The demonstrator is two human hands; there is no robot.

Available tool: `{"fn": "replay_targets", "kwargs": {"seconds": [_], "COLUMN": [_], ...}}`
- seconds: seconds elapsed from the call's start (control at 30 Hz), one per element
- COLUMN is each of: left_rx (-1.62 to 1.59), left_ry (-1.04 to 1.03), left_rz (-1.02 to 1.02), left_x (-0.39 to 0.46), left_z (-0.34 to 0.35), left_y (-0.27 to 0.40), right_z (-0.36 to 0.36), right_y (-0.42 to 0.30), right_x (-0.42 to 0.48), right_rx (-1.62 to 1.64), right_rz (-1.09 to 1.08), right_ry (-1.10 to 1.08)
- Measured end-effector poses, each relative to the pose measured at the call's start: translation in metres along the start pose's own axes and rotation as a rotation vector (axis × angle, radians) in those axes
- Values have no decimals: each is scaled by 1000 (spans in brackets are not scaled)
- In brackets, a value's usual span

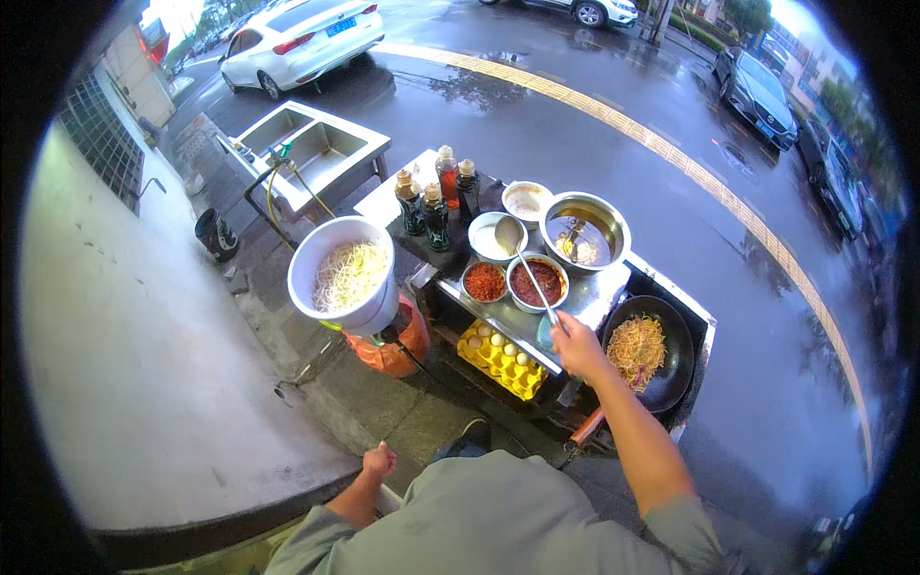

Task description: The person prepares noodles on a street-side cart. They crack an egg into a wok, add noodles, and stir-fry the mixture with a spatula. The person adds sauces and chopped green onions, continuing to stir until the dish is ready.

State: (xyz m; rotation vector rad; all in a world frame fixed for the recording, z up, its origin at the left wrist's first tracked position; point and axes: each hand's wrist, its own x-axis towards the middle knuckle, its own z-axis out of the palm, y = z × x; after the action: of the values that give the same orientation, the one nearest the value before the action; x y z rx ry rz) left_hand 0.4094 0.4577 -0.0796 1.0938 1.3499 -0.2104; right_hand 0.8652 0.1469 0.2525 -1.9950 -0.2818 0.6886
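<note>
My right hand (579, 348) grips the handle of a metal ladle (535, 279). The ladle's bowl is above a container of white seasoning (486, 236), near its right rim; whether they touch I cannot tell. Under the handle is a bowl of dark red chilli sauce (537, 284), beside a smaller bowl of chopped red chilli (484, 282). To the right of my forearm, fried noodles (637, 351) lie in a black wok (675, 381), whose wooden handle (588, 425) points towards me. Low by my side, my left hand (379, 460) is curled closed, with nothing visible in it.
A metal pot of oil (622, 223) and several sauce bottles (435, 223) stand at the cart's far side. Eggs sit in a yellow tray (496, 366) below. Left are a white bucket of bean sprouts (302, 291), a steel sink (374, 140) and a wall (144, 359).
</note>
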Motion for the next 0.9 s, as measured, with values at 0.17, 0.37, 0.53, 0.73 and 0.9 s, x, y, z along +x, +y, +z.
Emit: {"fn": "replay_targets", "kwargs": {"seconds": [0.17,0.37,0.53,0.73,0.9], "left_rx": [-176,-126,-115,-150,-122], "left_ry": [3,-66,-41,-69,-178], "left_rz": [-79,-83,13,54,72], "left_x": [-15,-9,18,22,51], "left_z": [2,0,-6,11,32], "left_y": [-21,-10,24,63,40], "right_z": [38,51,37,3,-56], "right_y": [13,-1,-21,-27,-3], "right_x": [92,93,78,53,-14], "right_rx": [-230,-58,183,444,948], "right_rz": [-49,73,159,143,169], "right_ry": [151,37,1,-32,-131]}}
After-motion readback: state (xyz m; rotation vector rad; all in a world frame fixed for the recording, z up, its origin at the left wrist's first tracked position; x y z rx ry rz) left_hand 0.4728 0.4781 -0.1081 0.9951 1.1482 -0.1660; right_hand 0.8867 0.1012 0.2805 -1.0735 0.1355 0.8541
